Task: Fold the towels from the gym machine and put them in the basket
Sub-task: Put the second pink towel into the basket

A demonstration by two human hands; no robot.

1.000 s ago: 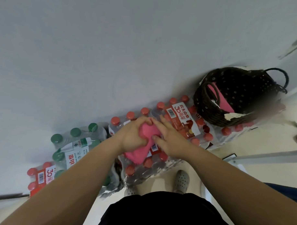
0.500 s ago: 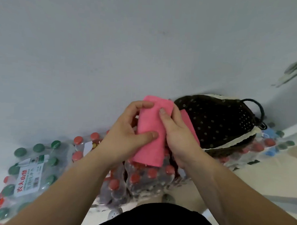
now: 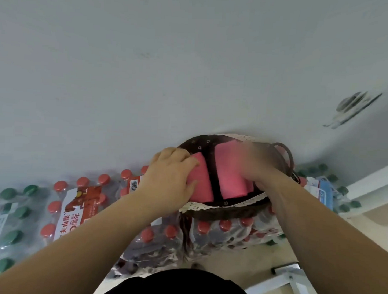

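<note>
A dark woven basket (image 3: 230,207) with a dotted lining and a lace rim sits on packs of bottled water, against the wall. Two folded pink towels lie inside it, side by side. My left hand (image 3: 170,174) grips the left towel (image 3: 201,180) at its left edge, fingers curled over the top and thumb at the side. My right hand (image 3: 260,169) is blurred by motion and reaches into the right half of the basket, over the right edge of the other towel (image 3: 228,170). How its fingers lie is unclear.
Shrink-wrapped packs of red-capped bottles (image 3: 76,208) and green-capped bottles (image 3: 8,217) line the foot of the pale wall (image 3: 191,69). A blue-labelled pack (image 3: 323,192) lies right of the basket. A white metal frame (image 3: 289,280) stands at the lower right.
Both hands lifted the folded pink towel off the bottle packs and carried it right into the basket, beside the towel there. The view moved closer to the basket.
</note>
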